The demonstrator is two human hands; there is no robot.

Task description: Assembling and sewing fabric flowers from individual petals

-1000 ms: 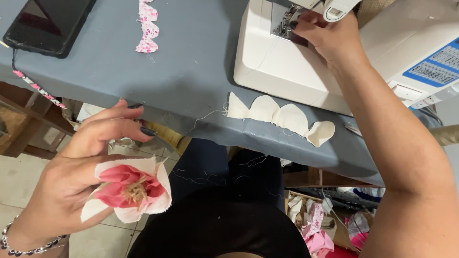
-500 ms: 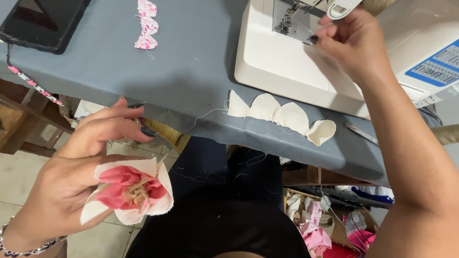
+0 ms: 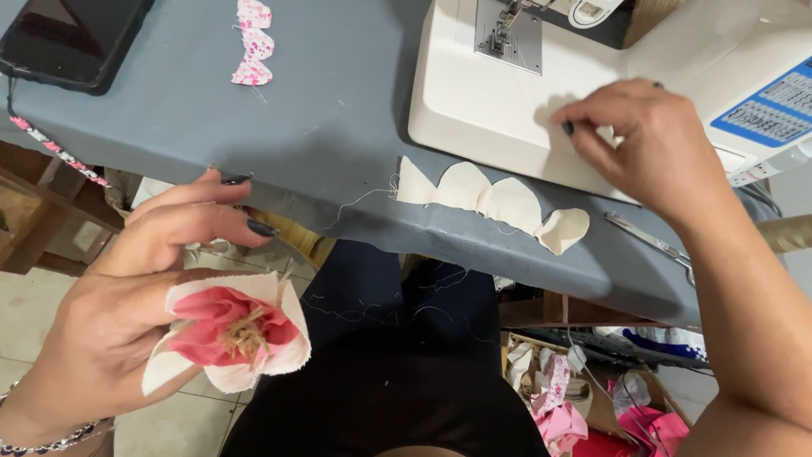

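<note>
Right hand [image 3: 668,152] is drawing back from needle area onto white sewing machine [image 3: 482,106] bed, fingers pinched together, maybe on thread; I'm keeping the pull gentle. Left hand [image 3: 127,313], fingers clamped, is holding pink fabric flower [image 3: 233,330] below tabletop [image 3: 279,127] edge; I'm watching cream petal strip [image 3: 491,199].

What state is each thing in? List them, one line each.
Left hand: closed around the flower.
Pink and cream fabric flower: gathered, held below the table edge.
Right hand: fingertips pinched, resting on the machine bed.
White sewing machine: nothing under its needle.
Chain of cream fabric petals: flat on the grey table, joined.
Dark tablet: screen dark.
Metal snips: lying closed.
</note>
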